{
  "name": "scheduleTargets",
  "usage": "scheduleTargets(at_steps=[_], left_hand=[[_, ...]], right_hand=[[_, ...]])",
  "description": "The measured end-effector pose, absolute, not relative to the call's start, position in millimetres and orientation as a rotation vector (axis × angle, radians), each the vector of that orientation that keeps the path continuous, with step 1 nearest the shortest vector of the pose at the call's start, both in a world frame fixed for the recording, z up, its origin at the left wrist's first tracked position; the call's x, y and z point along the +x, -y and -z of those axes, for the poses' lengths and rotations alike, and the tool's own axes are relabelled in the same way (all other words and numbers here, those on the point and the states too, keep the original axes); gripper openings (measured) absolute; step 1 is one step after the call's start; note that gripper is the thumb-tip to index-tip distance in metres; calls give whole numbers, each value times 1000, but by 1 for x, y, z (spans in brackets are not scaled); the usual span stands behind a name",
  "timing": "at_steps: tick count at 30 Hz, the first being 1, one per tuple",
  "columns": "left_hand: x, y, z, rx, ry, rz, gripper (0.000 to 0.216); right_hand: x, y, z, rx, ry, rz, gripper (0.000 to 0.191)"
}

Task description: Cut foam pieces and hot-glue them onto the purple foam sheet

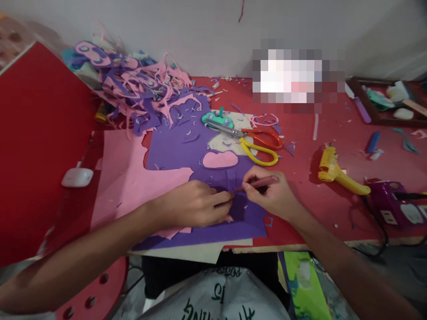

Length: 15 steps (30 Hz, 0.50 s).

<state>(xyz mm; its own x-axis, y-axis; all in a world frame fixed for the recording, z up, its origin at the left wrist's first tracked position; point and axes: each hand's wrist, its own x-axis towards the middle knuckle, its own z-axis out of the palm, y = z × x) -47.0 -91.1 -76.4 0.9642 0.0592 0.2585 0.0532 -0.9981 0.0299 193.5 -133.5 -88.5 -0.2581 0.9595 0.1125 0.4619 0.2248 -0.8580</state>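
My right hand pinches a reddish pen, its tip resting on a purple foam sheet that lies on the red table. My left hand lies on the same sheet right beside the pen tip, fingers curled and pressed down on a small piece I cannot make out. A pink cloud-shaped cutout sits on the purple sheet just beyond my hands. A pink sheet lies under the purple one at the left.
Scissors with orange and yellow handles lie behind the hands. A yellow glue gun and a purple device sit at the right. Pink and purple scraps are heaped at the back left. A white mouse-like object rests on a red board.
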Motion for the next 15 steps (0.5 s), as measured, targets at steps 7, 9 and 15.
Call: scheduleTargets(at_steps=[7, 9, 15], left_hand=[[-47, 92, 80, 3058, -105, -458, 27], [-48, 92, 80, 3059, -113, -450, 27], [-48, 92, 78, 3075, -113, -425, 29]], right_hand=[[193, 135, 89, -1340, 1821, -980, 11], [193, 136, 89, -1330, 1818, -990, 11], [193, 138, 89, -1317, 1802, -1046, 11]])
